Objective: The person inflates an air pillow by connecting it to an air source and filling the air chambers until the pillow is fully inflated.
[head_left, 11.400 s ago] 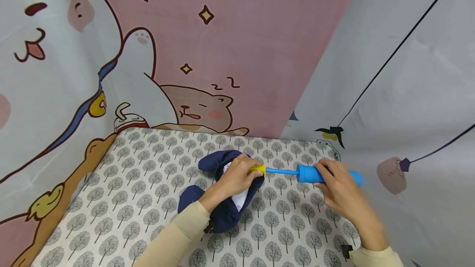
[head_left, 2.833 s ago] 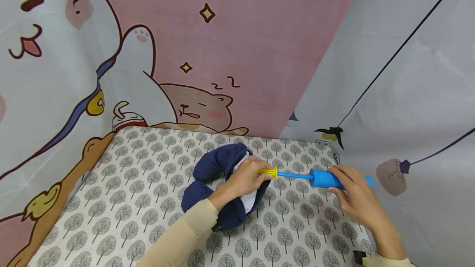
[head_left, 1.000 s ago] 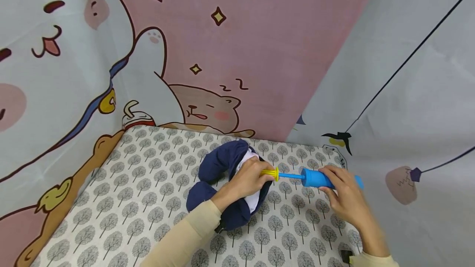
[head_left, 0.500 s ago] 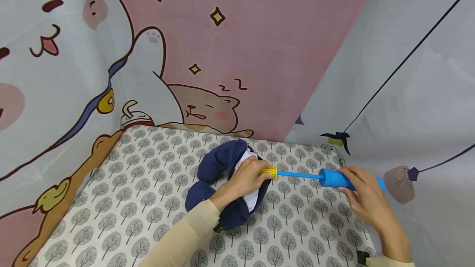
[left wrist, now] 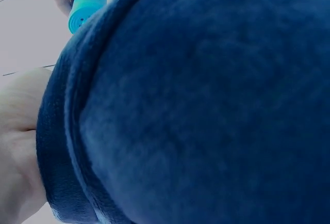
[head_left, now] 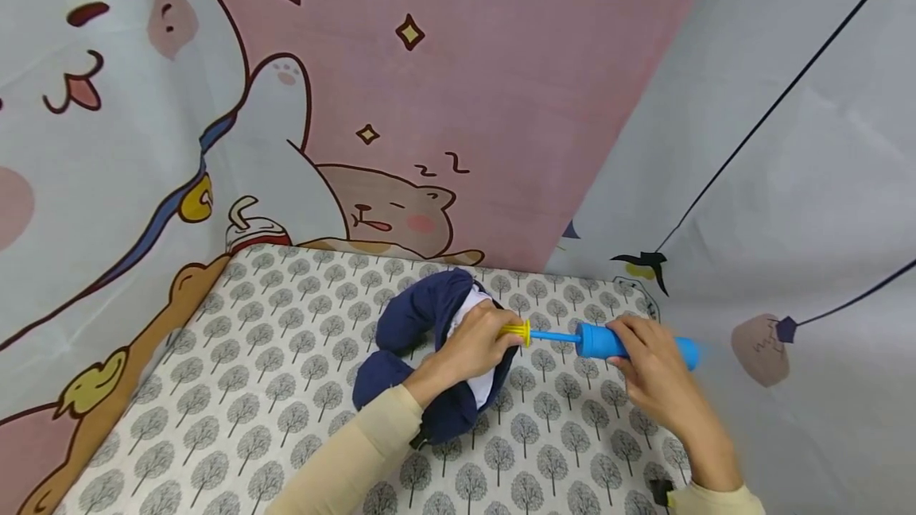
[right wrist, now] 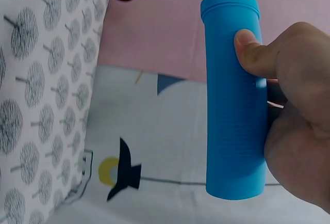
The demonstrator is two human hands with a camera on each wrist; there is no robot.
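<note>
A navy U-shaped neck pillow [head_left: 411, 316] lies on the table, a white inner part [head_left: 483, 388] showing along its opened outer curve. Over it, my left hand [head_left: 475, 344] grips the yellow end [head_left: 517, 331] of a hand pump; whatever sits under those fingers is hidden. My right hand [head_left: 654, 364] wraps round the pump's blue barrel [head_left: 597, 342], thumb along its side in the right wrist view. Between the two hands a short stretch of thin blue rod [head_left: 554, 336] shows. Navy plush fabric [left wrist: 206, 105] fills most of the left wrist view.
Under everything lies a cloth with a grey tree print [head_left: 250, 388]. Cartoon-printed curtains [head_left: 501, 102] stand behind and at both sides. A small black item [head_left: 661, 491] is by the right sleeve.
Over the last second the right hand drew the barrel out to the right, then pushed it back left, so less rod shows. The left hand keeps its grip. Earlier, the pillow looked flatter.
</note>
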